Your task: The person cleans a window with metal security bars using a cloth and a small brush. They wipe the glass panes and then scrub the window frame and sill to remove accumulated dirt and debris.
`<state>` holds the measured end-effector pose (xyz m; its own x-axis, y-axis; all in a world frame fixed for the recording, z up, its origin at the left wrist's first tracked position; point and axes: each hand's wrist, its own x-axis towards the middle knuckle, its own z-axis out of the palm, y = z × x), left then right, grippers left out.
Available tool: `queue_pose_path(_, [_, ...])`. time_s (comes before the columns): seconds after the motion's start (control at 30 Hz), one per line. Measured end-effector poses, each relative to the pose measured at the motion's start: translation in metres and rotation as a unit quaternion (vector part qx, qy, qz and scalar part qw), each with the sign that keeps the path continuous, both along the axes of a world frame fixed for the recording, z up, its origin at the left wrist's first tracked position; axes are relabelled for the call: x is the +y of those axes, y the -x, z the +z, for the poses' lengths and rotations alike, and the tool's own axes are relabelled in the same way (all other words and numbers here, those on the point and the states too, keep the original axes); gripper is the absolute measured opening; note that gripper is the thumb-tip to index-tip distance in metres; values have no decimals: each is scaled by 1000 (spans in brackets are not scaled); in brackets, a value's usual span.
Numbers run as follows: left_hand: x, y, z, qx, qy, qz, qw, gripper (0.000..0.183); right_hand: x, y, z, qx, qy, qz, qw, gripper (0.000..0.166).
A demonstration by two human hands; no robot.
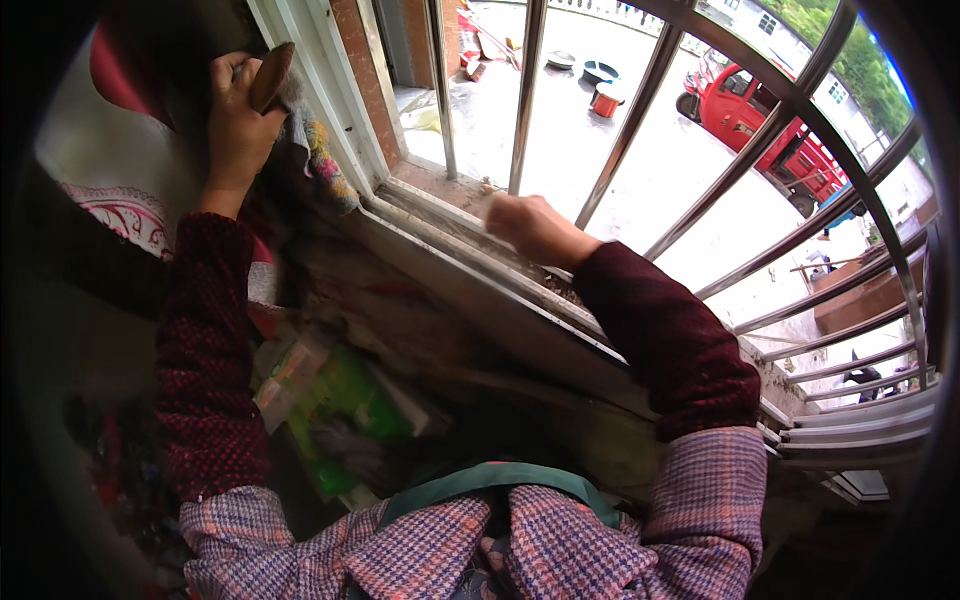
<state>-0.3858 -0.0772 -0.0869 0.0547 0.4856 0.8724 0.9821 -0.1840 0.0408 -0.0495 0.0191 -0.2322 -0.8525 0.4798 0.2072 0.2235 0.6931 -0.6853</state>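
At the upper left, my left hand (244,124) grips a small brown object (271,77), perhaps a wooden brush handle; its far side is hidden. Beside that hand, a colourful cloth (322,161) hangs near the white window frame (330,97). My right hand (536,229) is over the dirty window sill track (465,225), close to the metal bars. It is blurred with its fingers curled, and whether it holds anything is not clear. Dirt lies along the track below my right wrist.
Curved metal window bars (529,97) stand on the far side of the sill. Outside are a red three-wheeled vehicle (780,127), basins and a red bucket (606,101). A green package (352,397) lies low on the left, near white-and-red patterned fabric (120,210).
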Motion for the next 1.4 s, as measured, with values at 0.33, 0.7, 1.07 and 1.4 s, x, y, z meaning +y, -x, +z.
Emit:
queue_pose_path(0.33, [4, 5, -7, 16, -41, 24, 999, 44, -29, -34, 23, -11, -28, -32, 999, 7])
queue_pose_path(0.7, [-4, 12, -7, -3, -46, -10, 999, 42, -49, -86, 31, 21, 8, -75, 997, 16])
queue_pose_path(1.07, [0, 14, -8, 1, -59, -32, 998, 42, -44, -123, 28, -15, 54, -113, 992, 12])
queue_pose_path(1.4, [-4, 17, -8, -7, -62, -11, 998, 43, -60, -151, 31, -74, -49, -154, 984, 11])
